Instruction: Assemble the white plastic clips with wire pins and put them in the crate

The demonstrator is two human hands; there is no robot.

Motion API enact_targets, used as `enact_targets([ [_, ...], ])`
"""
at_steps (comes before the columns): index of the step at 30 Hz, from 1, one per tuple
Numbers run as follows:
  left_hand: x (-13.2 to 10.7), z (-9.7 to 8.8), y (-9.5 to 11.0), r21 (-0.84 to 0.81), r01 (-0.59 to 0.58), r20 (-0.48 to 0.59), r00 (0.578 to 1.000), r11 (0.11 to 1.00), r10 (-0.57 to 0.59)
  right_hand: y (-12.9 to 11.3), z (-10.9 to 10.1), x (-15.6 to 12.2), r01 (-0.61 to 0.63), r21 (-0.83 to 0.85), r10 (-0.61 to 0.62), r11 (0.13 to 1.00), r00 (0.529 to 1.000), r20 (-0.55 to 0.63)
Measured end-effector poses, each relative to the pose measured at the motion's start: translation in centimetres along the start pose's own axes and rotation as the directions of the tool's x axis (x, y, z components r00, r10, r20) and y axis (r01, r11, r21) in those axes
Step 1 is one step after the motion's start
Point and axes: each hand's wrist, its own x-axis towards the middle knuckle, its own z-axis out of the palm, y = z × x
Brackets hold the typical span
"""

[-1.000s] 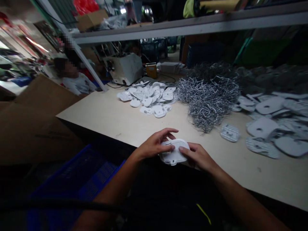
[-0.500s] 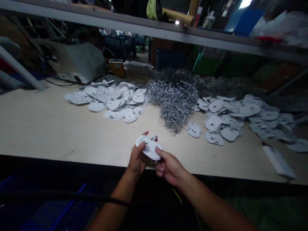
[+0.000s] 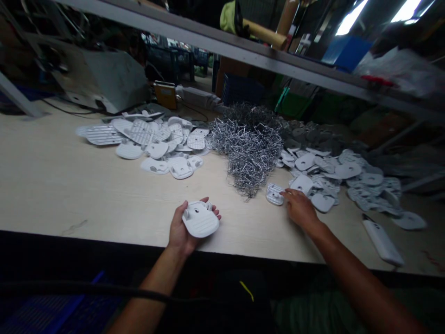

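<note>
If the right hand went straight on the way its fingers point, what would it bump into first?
Probably the small white slotted plastic plate lying on the table, just past the right hand. Depth is hard to judge, but it looks very close, with the pile of metal wire pieces beyond it.

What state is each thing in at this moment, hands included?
Left hand: open, palm up.
White plastic plate: lying on the left palm.
Right hand: open, fingers extended.
Loose ridged plate: flat on the table, at the right fingertips.
Bent wire clips: loose heap.
Left plate heap: scattered, overlapping.
Right plate heap: scattered, overlapping.
</note>
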Motion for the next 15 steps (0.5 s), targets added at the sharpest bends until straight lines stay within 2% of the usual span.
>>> enact_targets([
  [2, -0.1, 0.0, 0.0, 0.004, 0.01, 0.008, 1.0, 1.0, -0.01, 0.5, -0.1, 0.3, 0.059, -0.048, -0.054, 0.997, 0.993, 0.104],
  [5, -0.3, -0.3, 0.0, 0.013, 0.013, 0.025, 1.0, 1.0, -0.013, 0.3, -0.7, 0.0, 0.132, -0.084, -0.115, 0.988, 0.976, 0.187],
  [8, -0.2, -0.5, -0.1, -0.003, 0.005, 0.048, 0.999, 1.0, -0.005, -0.4, -1.5, -0.9, 0.276, -0.014, -0.263, 0.961, 0.93, 0.258],
  [11, -0.4, -0.4, -0.6, -0.044, 0.007, 0.079, 0.997, 0.999, -0.004, -1.5, -2.2, -2.4, 0.366, 0.202, -0.402, 0.909, 0.896, 0.186],
  [13, -0.6, -0.1, -1.0, -0.061, 0.033, 0.13, 0.991, 0.998, -0.025, -2.1, -2.5, -3.4, 0.353, 0.406, -0.405, 0.843, 0.913, 0.046],
  [15, -0.5, -0.1, -1.3, -0.082, 0.037, 0.191, 0.981, 0.996, -0.021, -2.3, -2.1, -3.8, 0.318, 0.576, -0.39, 0.753, 0.921, 0.002],
])
